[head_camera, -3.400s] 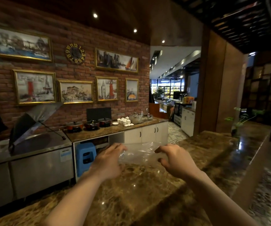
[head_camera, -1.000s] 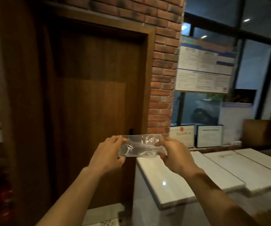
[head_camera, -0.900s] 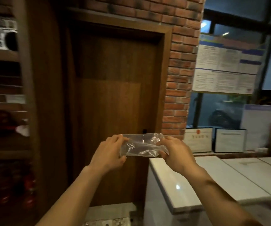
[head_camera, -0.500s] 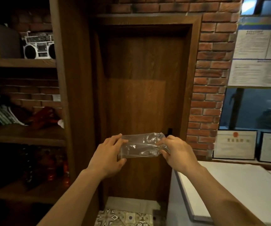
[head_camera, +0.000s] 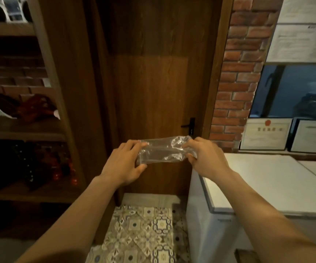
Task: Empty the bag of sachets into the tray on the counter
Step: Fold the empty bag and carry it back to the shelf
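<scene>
A clear plastic bag (head_camera: 163, 150), folded into a flat crumpled strip, is stretched between both hands at chest height. No sachets show inside it. My left hand (head_camera: 124, 164) pinches its left end with thumb below and fingers on top. My right hand (head_camera: 204, 158) grips its right end. The tray and the counter are out of view.
A closed wooden door (head_camera: 151, 92) with a black handle (head_camera: 190, 124) stands straight ahead. Wooden shelves (head_camera: 20, 128) with books and red items fill the left. A white chest freezer (head_camera: 267, 186) sits at the right below framed certificates (head_camera: 265, 133). Patterned floor tiles (head_camera: 142, 230) lie below.
The view has turned away from the marble counter, past the freezer, and now faces the door and shelves. Both hands still hold the bag, now folded into a narrower strip.
</scene>
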Motion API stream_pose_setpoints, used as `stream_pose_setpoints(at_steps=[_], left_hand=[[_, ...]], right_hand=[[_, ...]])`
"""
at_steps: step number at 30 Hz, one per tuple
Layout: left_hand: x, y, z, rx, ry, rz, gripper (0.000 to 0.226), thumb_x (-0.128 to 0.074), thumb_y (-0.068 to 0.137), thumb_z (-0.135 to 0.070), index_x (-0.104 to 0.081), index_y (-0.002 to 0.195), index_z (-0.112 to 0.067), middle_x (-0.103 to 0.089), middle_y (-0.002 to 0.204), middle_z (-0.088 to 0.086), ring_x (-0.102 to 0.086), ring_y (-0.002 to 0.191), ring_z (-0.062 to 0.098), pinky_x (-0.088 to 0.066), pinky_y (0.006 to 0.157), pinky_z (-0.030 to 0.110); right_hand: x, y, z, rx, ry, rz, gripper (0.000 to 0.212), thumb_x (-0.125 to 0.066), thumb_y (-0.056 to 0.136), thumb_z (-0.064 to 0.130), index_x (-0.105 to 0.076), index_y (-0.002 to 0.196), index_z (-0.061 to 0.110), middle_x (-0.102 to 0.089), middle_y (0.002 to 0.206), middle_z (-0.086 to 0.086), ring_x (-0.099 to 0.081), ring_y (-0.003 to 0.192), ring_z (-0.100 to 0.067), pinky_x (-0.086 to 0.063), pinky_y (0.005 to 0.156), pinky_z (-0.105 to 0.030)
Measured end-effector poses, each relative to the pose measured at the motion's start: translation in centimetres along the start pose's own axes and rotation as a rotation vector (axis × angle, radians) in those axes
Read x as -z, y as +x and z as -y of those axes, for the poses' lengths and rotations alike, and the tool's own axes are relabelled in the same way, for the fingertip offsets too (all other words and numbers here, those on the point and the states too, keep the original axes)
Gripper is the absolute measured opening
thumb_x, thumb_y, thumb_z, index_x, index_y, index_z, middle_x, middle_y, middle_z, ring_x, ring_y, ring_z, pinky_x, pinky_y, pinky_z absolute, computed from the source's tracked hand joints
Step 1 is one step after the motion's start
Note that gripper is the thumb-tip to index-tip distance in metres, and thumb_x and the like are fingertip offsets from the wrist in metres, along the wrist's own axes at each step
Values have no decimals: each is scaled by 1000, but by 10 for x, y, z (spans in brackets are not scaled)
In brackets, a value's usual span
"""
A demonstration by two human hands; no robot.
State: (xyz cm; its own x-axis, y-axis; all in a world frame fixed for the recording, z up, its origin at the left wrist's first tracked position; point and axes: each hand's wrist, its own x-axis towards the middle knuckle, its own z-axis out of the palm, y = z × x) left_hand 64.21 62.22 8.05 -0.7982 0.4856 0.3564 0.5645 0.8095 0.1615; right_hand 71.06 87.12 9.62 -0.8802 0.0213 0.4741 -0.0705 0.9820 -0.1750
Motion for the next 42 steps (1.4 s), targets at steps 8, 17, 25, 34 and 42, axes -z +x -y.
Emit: stream_pose_setpoints(at_steps=[8, 17, 25, 34, 42], left_hand=[[-75, -34, 22, 28, -84, 126, 73, -67, 90, -44, -33, 152, -28, -40, 155, 1, -43, 136, 24, -40, 110, 45], [-181, -96, 54, 117, -163, 355, 75, -65, 91, -48, -27, 154, -34, -32, 160, -4, -36, 143, 24, -36, 113, 44], [-259, -162, 101, 231, -202, 507, 75, -66, 90, -46, -28, 153, -32, -33, 159, -1, -38, 141, 24, -39, 112, 47], [-342, -246, 151, 355, -203, 679, 76, -64, 91, -48, -25, 154, -36, -30, 161, -4, -30, 147, 20, -34, 117, 44], [-396, -291, 176, 417, -257, 752, 72, -62, 92, -48, -27, 153, -36, -30, 161, -8, -31, 145, 16, -31, 118, 41]], right_hand=[[-66, -37, -3, -67, 41, 121, 35, -69, 92, 23, -66, 126, 27, -69, 116, -3, -65, 102, -29, -53, 81, -39], [-173, -105, -12, -162, 69, 379, 31, -65, 94, 24, -65, 124, 29, -67, 116, 2, -65, 101, -25, -53, 79, -37], [-277, -185, 1, -252, 71, 669, 28, -63, 93, 28, -66, 120, 33, -71, 116, -1, -66, 105, -25, -53, 87, -36], [-392, -272, 19, -364, 48, 930, 27, -65, 94, 34, -64, 121, 27, -67, 105, 2, -62, 93, -14, -51, 80, -24], [-474, -311, 31, -498, -27, 979, 33, -59, 97, 39, -58, 124, 21, -65, 113, -1, -63, 98, -16, -56, 84, -29]])
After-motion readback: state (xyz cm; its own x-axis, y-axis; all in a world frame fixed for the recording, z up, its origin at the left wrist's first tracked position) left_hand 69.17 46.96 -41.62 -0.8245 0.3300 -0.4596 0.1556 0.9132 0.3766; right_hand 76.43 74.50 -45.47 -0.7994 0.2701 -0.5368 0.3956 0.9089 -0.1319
